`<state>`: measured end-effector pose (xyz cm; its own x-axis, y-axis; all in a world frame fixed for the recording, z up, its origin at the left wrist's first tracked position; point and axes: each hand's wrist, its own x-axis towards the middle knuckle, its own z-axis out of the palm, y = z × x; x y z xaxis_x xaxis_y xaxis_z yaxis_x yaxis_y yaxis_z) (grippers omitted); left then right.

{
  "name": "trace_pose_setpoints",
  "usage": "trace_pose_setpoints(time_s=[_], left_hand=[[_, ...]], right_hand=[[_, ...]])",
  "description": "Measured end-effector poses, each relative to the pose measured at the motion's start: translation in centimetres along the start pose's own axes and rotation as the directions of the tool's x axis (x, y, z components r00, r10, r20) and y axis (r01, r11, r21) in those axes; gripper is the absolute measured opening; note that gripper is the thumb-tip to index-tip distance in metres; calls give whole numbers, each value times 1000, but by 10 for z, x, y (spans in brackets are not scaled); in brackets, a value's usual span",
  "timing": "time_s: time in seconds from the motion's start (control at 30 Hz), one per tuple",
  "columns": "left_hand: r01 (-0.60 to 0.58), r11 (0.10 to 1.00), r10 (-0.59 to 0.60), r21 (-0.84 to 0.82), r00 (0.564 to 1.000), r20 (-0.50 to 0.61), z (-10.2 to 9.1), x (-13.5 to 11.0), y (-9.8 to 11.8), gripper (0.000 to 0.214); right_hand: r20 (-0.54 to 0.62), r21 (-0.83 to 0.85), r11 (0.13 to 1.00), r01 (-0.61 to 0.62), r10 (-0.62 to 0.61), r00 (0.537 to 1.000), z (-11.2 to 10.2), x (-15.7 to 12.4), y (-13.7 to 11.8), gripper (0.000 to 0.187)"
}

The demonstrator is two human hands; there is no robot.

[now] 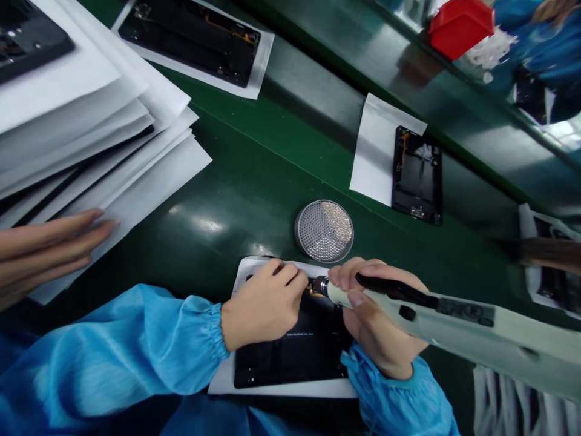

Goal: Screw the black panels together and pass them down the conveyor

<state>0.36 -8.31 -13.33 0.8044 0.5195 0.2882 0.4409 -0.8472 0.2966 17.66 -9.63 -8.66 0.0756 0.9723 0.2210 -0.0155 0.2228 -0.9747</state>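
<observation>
My right hand (pixel 381 315) is wrapped round a pale green electric screwdriver (pixel 454 321) with a black lever. Its metal tip points at the upper edge of a black tablet back (pixel 276 363), where a bit of orange flex shows. My left hand (pixel 267 303) is closed with curled fingers over the upper part of the tablet back, close to the screwdriver tip; its fingertips are hidden. The tablet back lies on a white sheet (pixel 222 384). Just beyond my hands stands a round grey screw tray (pixel 318 236) with dimples, small silvery screws gathered on its right side.
At left, another person's hand (pixel 49 248) touches a stack of white sheets (pixel 149 163) interleaved with dark panels. Further tablet backs (pixel 190 36) (pixel 417 175) lie on paper along the green bench (pixel 254 175). A red bin (pixel 460 27) and another worker are at upper right.
</observation>
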Motion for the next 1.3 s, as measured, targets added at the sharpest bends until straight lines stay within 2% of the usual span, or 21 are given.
trace_pose_setpoints(time_s=[0.43, 0.6, 0.77, 0.93, 1.1, 1.3], left_hand=[[-10, 1000, 10, 16, 1000, 0, -5, 7, 4, 22], [6, 1000, -8, 31, 999, 40, -7, 11, 8, 23], [41, 997, -45, 64, 998, 51, -5, 2, 8, 22], [-5, 993, -2, 117, 998, 62, -2, -11, 9, 27], [-12, 985, 3, 171, 999, 54, 3, -14, 27, 32], [13, 986, -23, 165, 998, 55, 5, -11, 42, 33]], right_hand=[[17, 10, 1000, 23, -23, 1000, -4, 0, 2, 30], [17, -19, 999, 42, -42, 999, -4, 0, 6, 26], [6, -16, 998, 59, -59, 998, 1, -3, 10, 29], [-90, -2, 992, 123, -122, 988, 7, 9, 4, 30], [-223, 33, 988, 154, -143, 964, 7, 16, 14, 26], [-246, 12, 990, 144, -136, 960, 1, 12, 21, 25]])
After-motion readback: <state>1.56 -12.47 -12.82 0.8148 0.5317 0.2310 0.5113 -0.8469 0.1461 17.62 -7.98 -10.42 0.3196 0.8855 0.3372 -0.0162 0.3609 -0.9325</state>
